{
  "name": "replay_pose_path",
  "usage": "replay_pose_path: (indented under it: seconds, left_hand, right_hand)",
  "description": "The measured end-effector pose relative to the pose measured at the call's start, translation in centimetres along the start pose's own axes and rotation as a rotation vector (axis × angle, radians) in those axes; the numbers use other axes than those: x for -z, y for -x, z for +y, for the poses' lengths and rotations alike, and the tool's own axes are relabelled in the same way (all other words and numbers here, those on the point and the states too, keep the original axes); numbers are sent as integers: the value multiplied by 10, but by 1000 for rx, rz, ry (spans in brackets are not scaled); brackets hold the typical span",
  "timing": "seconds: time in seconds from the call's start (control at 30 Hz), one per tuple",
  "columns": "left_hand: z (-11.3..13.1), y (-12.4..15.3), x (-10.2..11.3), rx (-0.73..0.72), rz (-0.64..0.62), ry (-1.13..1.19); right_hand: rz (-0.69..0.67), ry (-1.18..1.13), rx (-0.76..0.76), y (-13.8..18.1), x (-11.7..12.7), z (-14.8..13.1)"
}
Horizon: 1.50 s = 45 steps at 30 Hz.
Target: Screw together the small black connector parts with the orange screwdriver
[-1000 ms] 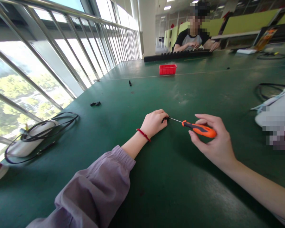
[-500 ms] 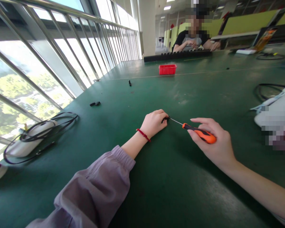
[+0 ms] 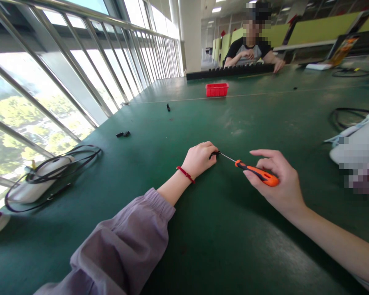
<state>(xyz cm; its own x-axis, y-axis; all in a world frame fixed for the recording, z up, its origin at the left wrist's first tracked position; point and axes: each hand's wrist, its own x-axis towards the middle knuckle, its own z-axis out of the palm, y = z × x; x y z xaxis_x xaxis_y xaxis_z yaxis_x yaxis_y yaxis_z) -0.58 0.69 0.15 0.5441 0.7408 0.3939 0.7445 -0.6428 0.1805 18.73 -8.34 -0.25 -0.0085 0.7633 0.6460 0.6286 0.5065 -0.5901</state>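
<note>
1. The right hand (image 3: pixel 284 186) loosely grips an orange-and-black screwdriver (image 3: pixel 261 173), its handle's end against the palm, the index finger raised clear.
2. At the screwdriver's tip, the left hand (image 3: pixel 202 157), wearing a red cord bracelet (image 3: pixel 186 174), closes on a small curved black part (image 3: pixel 214 155); exact contact between tip and part is too small to make out.
3. Beneath the screwdriver spreads a dark green counter (image 3: pixel 203 229).
4. Left of and beyond the screwdriver, two small black pieces (image 3: pixel 126 134) lie side by side, with another black piece (image 3: pixel 168 107) farther off.
5. Well left of the screwdriver, black cable (image 3: pixel 90 152) loops over a rounded white object (image 3: pixel 32 192).
6. Beyond the screwdriver stands a red rectangular plastic bin (image 3: pixel 217 90); farther still, a person in a black-and-grey shirt (image 3: pixel 259 52) sits behind a long black strip (image 3: pixel 230 73).
</note>
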Motion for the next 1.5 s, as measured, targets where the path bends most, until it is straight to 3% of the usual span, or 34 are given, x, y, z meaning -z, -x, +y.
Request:
replay_pose_path:
  seconds: [0.47, 0.63, 0.8, 0.97, 1.1, 1.23, 1.37, 1.5]
  left_hand:
    - [1, 0, 1, 5, -1, 2]
    - [1, 0, 1, 8, -7, 0]
    - [1, 0, 2, 10, -9, -3]
    - [1, 0, 2, 14, -10, 1]
    - [1, 1, 2, 13, -8, 3]
    - [1, 1, 1, 8, -3, 3]
    - [1, 1, 1, 8, -2, -2]
    - [1, 1, 1, 7, 1, -2]
  right_hand:
    - [77, -12, 39, 0, -1, 0]
    - [-10, 16, -3, 1, -1, 0]
    - [78, -38, 40, 0, 0, -1]
    - [-9, -12, -38, 1, -1, 0]
    - [68, -31, 18, 1, -1, 0]
    - [-4, -30, -31, 0, -1, -1]
    - [65, -31, 18, 0, -1, 0]
    - [8, -46, -17, 0, -1, 1]
